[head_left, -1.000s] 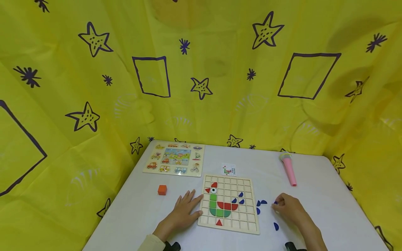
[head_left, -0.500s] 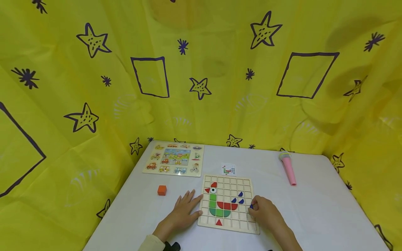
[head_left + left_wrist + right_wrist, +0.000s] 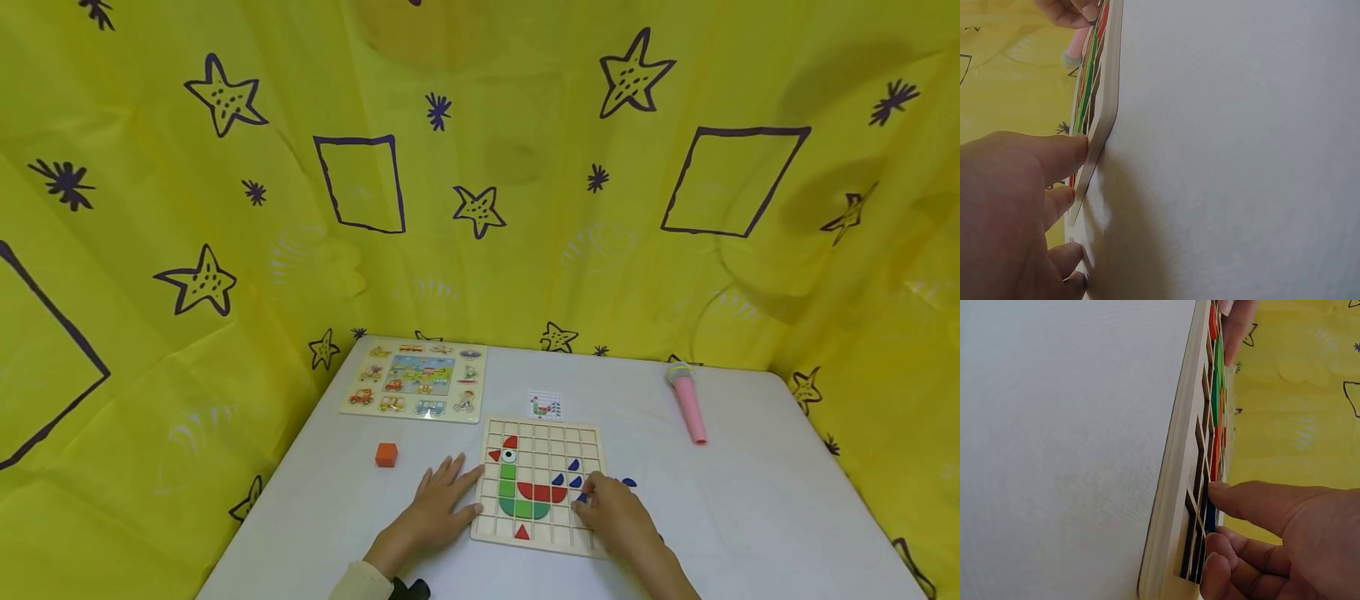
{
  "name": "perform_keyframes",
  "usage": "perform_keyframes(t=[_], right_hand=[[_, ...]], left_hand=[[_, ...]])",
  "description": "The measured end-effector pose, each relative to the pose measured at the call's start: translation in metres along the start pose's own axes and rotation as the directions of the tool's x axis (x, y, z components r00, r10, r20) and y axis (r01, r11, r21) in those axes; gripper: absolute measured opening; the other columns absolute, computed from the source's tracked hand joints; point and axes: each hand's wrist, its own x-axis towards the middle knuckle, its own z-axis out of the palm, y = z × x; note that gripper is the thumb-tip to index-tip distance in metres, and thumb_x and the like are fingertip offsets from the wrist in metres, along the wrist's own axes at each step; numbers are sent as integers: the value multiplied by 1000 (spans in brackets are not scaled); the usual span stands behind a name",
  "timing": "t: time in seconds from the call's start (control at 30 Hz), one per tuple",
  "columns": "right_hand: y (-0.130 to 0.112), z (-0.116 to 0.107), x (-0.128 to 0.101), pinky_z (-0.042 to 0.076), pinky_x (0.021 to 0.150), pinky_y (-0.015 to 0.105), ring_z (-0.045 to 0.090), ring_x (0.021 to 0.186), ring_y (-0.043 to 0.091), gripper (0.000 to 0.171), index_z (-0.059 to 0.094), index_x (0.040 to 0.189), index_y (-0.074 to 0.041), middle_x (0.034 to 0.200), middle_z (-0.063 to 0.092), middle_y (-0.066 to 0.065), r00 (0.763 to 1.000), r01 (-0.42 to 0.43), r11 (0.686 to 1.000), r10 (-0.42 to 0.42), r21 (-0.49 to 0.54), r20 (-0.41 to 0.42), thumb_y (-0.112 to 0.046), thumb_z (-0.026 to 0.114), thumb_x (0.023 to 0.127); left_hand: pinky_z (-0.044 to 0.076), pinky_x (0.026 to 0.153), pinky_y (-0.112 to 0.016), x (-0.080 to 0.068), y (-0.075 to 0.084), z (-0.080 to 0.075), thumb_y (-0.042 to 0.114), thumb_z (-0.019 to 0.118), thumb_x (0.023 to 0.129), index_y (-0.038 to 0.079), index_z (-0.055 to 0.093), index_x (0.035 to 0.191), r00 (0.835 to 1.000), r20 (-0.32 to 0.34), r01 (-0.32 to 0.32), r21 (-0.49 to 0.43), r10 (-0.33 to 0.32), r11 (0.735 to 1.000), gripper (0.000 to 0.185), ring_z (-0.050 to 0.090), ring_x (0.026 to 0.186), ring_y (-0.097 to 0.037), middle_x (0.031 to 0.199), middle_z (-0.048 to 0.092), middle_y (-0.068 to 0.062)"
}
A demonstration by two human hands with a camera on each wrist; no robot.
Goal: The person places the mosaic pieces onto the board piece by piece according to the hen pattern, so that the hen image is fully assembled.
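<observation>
A wooden grid board [image 3: 558, 536] bears a bird made of red, green and blue pieces. My right hand [image 3: 618, 512] is over the board's right side and pinches a blue half-round piece [image 3: 582, 497] between thumb and fingers. In the right wrist view that blue piece [image 3: 1210, 515] stands at the grid's cells; whether it is seated I cannot tell. Several blue pieces [image 3: 574, 464] lie in cells just beyond. My left hand [image 3: 437, 508] lies spread on the table, its thumb and a finger touching the board's left edge, as the left wrist view also shows.
A small card [image 3: 545, 405] picturing the bird lies behind the board. Back left is a vehicle picture puzzle [image 3: 420, 417], with an orange cube [image 3: 386, 455] in front. A pink toy microphone [image 3: 690, 408] lies back right. Another blue piece [image 3: 629, 482] shows beyond my right hand.
My right hand has carried the blue piece leftward from the table at right, over the board's edge and onto its grid. My left hand has stayed in place.
</observation>
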Motion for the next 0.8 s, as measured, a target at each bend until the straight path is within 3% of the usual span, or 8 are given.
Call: perform_keyframes(t=[0.13,0.37,0.5,0.8], right_hand=[[0,0,1,40,59,31,52,67,18,27,68,105,-4,74,56,2,1000,8,1000,-8,-12,-9,-22,83,91],[-1,-3,-2,41,62,32,53,71,17,26,68,105,-7,78,57,2,1000,-3,998,3,55,3,-23,83,92],[-1,-4,-3,42,62,32,53,71,17,20,69,103,-6,78,58,1,999,31,997,-29,78,-19,-18,81,93],[-1,-1,-1,44,64,32,54,71,16,17,68,103,-8,79,61,0,999,41,996,-41,75,-8,-16,80,95]], left_hand=[[10,127,-69,-1,0,1,49,61,104,27,44,162,1000,-1,-1,3,1,1000,64,18,162,-42,173,28,-15],[11,127,-69,-1,1,-1,48,62,104,27,44,162,1000,-3,1,1,-1,1000,64,18,162,-42,173,28,-15],[11,128,-69,-1,1,-1,47,61,105,26,44,162,1000,-5,1,3,-1,1000,64,18,162,-43,173,28,-15],[11,128,-69,-1,0,0,46,62,104,26,44,162,1000,-7,2,11,-2,1000,63,19,161,-42,173,28,-15]])
